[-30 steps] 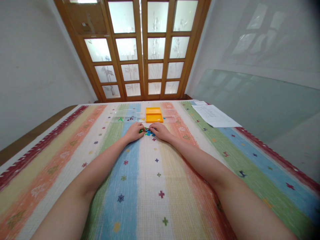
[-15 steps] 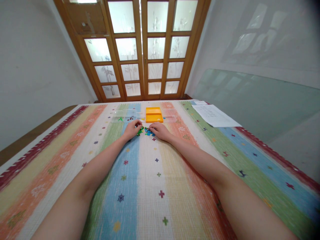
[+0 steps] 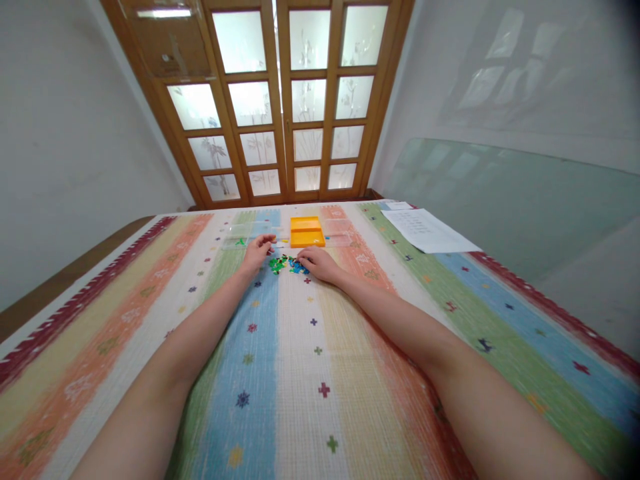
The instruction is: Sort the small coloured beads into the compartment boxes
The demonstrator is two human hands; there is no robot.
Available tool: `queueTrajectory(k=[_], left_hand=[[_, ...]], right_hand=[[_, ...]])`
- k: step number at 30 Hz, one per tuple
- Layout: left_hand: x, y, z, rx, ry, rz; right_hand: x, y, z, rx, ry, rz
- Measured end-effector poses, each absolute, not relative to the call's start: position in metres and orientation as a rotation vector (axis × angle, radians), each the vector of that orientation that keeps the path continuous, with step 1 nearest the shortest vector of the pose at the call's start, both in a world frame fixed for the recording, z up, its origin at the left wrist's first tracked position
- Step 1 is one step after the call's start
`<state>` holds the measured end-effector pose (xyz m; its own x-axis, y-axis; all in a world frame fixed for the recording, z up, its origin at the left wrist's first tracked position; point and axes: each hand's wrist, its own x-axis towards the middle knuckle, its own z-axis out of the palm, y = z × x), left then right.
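A small heap of tiny green pieces (image 3: 277,266) lies on the striped cloth, with tiny blue pieces (image 3: 296,267) and a few dark ones close to its right. My left hand (image 3: 258,252) is above and left of the green pieces, at the near edge of a clear shallow tray (image 3: 231,235). Its fingertips are drawn together; whatever may be between them is too small to name. Over the right side of the blue pieces rests my right hand (image 3: 319,262), its fingers curled down and touching them. What its fingertips hold, if anything, is hidden.
Just beyond the hands stands an open yellow box (image 3: 307,239) with a few tiny bits inside. The left clear tray holds green pieces (image 3: 240,242); another clear tray (image 3: 341,230) is right of the box. Paper sheets (image 3: 425,230) lie at the far right.
My left hand has moved left and slightly away from me, from the green pieces to the clear tray, uncovering the heap. My right hand has stayed nearly still at the blue pieces.
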<state>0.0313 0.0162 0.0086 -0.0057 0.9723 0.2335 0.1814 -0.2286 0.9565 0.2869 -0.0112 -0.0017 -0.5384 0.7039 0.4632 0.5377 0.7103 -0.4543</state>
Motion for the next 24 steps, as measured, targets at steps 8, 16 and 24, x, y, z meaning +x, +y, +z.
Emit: queueTrajectory(k=[8, 16, 24], left_hand=[[0.032, 0.027, 0.007, 1.348, 1.149, 1.235], [0.031, 0.029, 0.003, 1.381, 1.122, 1.141], [0.026, 0.025, 0.004, 1.702, 1.3, 1.156]], right_hand=[[0.285, -0.009, -0.004, -0.948, -2.287, 0.308], [0.286, -0.01, -0.003, -0.92, -2.28, 0.32], [0.286, -0.01, -0.003, -0.924, -2.286, 0.303]])
